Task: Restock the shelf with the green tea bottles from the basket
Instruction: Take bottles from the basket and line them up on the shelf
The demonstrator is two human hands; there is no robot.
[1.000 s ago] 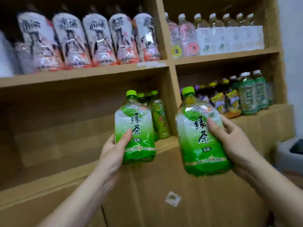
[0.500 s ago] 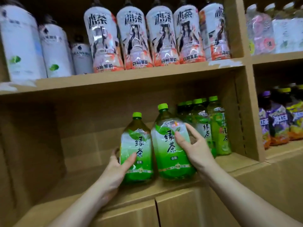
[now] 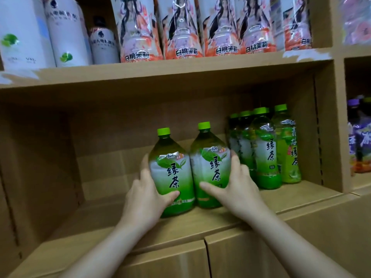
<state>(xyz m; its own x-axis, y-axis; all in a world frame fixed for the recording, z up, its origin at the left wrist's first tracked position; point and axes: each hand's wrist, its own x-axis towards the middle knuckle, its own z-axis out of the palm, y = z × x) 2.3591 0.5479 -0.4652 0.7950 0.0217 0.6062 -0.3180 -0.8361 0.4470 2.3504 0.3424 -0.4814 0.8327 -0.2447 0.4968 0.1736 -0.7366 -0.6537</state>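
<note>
Green tea bottles (image 3: 209,169), two, stand touching on the shelf (image 3: 281,199); left hand (image 3: 146,195) and right hand (image 3: 236,187) each wrapped round one. Placing step; next, I'd guess, slide them back, let go.

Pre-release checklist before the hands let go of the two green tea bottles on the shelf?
1. Left bottle upright, base on the shelf board: ok.
2. Right bottle upright, base on the board: ok.
3. The two bottles side by side, labels facing out: ok.
4. Left hand and right hand each wrapped on their bottle, thumbs across the fronts: ok.
5. Gap between right bottle and the stocked green tea row: cannot tell, the right hand covers it.
6. Room behind to push them further back: ok, bare shelf shows to the left and rear.
</note>
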